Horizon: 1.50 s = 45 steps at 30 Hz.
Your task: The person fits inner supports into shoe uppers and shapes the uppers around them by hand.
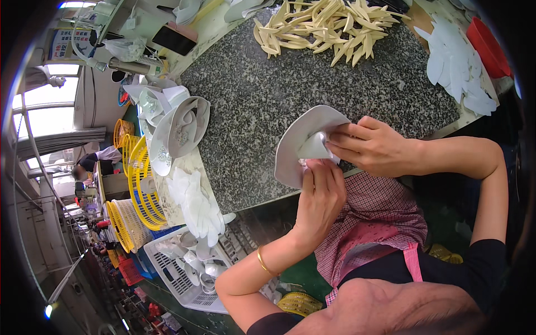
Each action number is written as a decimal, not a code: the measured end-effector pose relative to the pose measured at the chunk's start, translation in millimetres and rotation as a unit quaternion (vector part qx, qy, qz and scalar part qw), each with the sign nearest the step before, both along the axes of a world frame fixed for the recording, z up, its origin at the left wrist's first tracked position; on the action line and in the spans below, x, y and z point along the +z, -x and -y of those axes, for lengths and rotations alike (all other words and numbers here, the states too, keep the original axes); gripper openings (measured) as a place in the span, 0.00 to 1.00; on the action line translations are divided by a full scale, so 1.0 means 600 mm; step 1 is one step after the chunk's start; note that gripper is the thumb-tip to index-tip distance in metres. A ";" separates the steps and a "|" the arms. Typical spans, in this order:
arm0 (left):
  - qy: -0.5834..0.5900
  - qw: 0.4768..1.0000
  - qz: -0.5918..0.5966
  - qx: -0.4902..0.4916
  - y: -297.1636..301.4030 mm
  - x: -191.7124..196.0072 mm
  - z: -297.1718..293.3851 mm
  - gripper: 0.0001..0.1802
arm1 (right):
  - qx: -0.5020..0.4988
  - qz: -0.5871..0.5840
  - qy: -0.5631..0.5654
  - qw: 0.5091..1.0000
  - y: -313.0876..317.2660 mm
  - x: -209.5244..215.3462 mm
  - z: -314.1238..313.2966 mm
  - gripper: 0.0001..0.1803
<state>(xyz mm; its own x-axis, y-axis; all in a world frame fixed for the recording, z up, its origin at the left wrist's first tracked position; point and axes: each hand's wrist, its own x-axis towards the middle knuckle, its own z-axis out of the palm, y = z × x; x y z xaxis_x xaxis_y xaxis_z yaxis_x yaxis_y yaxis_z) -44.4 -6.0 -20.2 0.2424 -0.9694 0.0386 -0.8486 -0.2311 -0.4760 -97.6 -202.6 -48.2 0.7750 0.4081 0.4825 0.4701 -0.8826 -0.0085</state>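
Observation:
A pale grey, curved shoe upper (291,146) is held just above the speckled stone worktop (251,123), near its front edge. My left hand (322,192), with a gold bracelet on its wrist, pinches the lower inner edge of the upper. Fingers of my right hand (371,146) are closed on its right edge, where a white fold of the piece shows between the two hands. The fingertips partly hide what they press. Left of it, several similar uppers (187,128) with sparkling trim lie stacked on the worktop's edge.
Cream crescent-shaped strips (329,28) are heaped at the back. White flat pieces (455,61) and a red container (488,47) are at the far right. More white pieces (195,204) lie on the left edge, above a white basket (178,279). Yellow baskets (139,184) stand beyond; a phone (174,39) lies back left.

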 end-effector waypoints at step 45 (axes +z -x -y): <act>-0.050 0.996 -0.025 -0.072 -0.043 0.035 0.002 0.05 | 0.118 -0.007 -0.084 0.989 -0.016 -0.022 -0.008 0.09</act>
<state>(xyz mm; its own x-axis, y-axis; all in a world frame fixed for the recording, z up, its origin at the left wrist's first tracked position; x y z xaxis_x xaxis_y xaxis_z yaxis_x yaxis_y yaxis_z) -18.6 -7.4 0.7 0.0997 -0.9926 -0.0694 -0.8927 -0.0584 -0.4468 -88.1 -197.7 -61.6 0.6743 0.4944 0.5485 0.6623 -0.7334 -0.1531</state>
